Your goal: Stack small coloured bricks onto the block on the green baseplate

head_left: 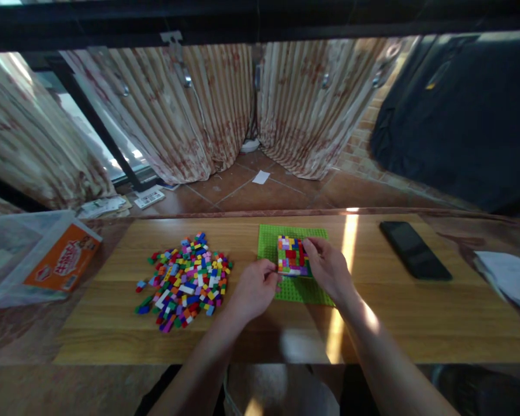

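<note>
A square block of multicoloured toy building bricks sits over the green studded baseplate in the middle of the table. My right hand grips the block along its right side, thumb and fingers closed at the edge. At the block's near left corner is my left hand, its fingers curled into a pinch. What lies between those fingertips is hidden. Whether the block is pressed onto the baseplate or only rests over it, I cannot tell. Left of my left hand spreads a heap of loose building bricks in many colours.
A black smartphone lies on the right of the wooden table. Beyond the left edge stands a clear plastic bin with an orange label. White papers lie past the right edge. Curtains hang behind.
</note>
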Available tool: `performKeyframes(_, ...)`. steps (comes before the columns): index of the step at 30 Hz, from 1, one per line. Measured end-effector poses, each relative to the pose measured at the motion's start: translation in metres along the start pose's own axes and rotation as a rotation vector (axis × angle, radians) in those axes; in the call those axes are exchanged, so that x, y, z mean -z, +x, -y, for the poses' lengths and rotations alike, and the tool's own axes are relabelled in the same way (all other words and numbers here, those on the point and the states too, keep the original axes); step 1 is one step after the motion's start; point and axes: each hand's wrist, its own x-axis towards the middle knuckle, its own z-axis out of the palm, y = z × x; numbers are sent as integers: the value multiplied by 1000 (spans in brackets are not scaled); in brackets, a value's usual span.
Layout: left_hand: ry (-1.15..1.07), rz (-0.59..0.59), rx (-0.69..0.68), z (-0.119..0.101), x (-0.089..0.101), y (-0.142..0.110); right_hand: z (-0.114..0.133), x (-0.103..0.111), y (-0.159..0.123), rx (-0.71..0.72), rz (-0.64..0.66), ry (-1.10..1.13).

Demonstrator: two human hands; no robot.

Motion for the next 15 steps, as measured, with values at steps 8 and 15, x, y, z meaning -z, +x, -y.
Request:
performKeyframes(8, 180, 9, -75, -1, 25, 0, -6, -11, -1, 38, 61, 24)
performKeyframes(15, 350, -543, -19, 12, 96, 6, -3, -15, -7, -15, 101, -15)
